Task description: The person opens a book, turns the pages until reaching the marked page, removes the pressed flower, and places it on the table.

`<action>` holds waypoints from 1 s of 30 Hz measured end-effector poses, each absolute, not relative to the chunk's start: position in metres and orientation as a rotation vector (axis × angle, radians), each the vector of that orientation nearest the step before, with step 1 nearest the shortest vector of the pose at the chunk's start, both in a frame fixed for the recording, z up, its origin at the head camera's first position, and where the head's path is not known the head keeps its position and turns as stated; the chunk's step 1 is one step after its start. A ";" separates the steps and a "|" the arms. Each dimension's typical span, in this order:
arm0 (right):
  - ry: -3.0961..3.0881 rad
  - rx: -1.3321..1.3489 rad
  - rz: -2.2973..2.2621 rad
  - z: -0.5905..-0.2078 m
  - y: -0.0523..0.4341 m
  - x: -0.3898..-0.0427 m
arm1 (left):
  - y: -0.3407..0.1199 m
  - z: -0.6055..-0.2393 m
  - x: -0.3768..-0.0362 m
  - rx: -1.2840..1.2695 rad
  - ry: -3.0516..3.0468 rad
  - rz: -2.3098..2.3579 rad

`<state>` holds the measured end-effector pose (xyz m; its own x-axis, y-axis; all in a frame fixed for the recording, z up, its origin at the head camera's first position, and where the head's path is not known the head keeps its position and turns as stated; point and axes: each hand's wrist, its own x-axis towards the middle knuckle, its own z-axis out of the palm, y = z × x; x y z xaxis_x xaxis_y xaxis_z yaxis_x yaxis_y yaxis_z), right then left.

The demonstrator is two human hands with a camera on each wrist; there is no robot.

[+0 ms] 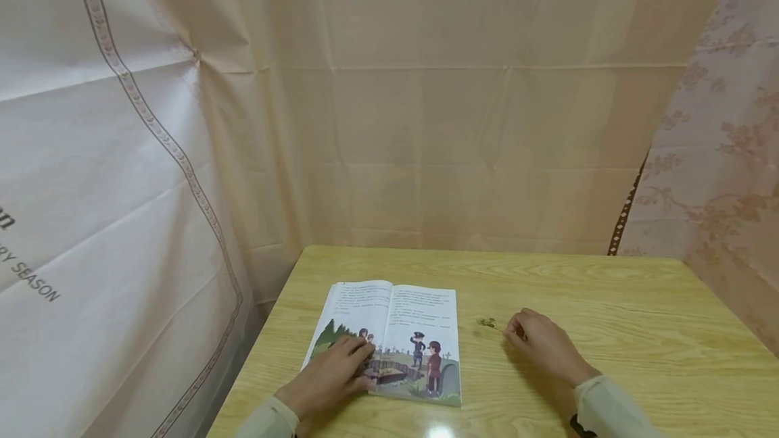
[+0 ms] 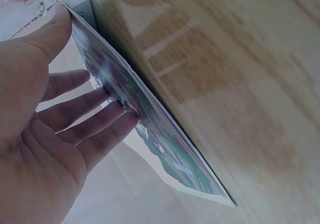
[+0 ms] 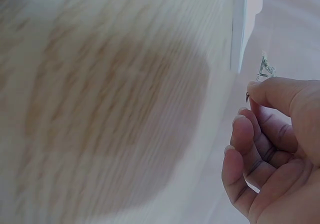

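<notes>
An open book (image 1: pixel 420 303) lies on the table, with printed text above and a coloured drawing across the lower pages. My left hand (image 1: pixel 335 372) rests on its lower left page, fingers extended over the picture. In the left wrist view the fingertips (image 2: pixel 131 118) touch the page and the thumb lies by the gutter edge. To the right of the book, my right hand (image 1: pixel 544 343) pinches the thin stem of a small green sprig (image 1: pixel 487 322) between thumb and forefinger. The sprig's leafy end (image 3: pixel 266 68) sticks out past the thumb; the other fingers curl loosely.
The wooden table (image 1: pixel 608 303) has a light grain and reaches back to a beige cloth curtain (image 1: pixel 456 120). A white printed cloth (image 1: pixel 122 188) hangs on the left, and a floral one (image 1: pixel 730 154) on the right.
</notes>
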<state>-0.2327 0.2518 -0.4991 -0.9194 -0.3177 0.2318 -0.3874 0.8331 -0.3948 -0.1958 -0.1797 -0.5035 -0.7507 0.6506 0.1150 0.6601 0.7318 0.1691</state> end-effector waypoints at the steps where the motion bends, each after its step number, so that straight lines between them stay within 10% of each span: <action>1: -2.859 0.548 0.664 -0.499 0.254 -0.233 | -0.179 -0.503 -0.196 -1.091 -2.876 -0.308; 30: -2.986 0.390 0.664 -0.511 0.296 -0.220 | -0.180 -0.501 -0.196 -1.113 -2.896 -0.305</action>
<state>-0.2205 0.2957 -0.5113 -0.9663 -0.2324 0.1106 -0.2574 0.8754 -0.4092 -0.1965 -0.1803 -0.5010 -0.7449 0.6607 0.0928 0.6655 0.7261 0.1729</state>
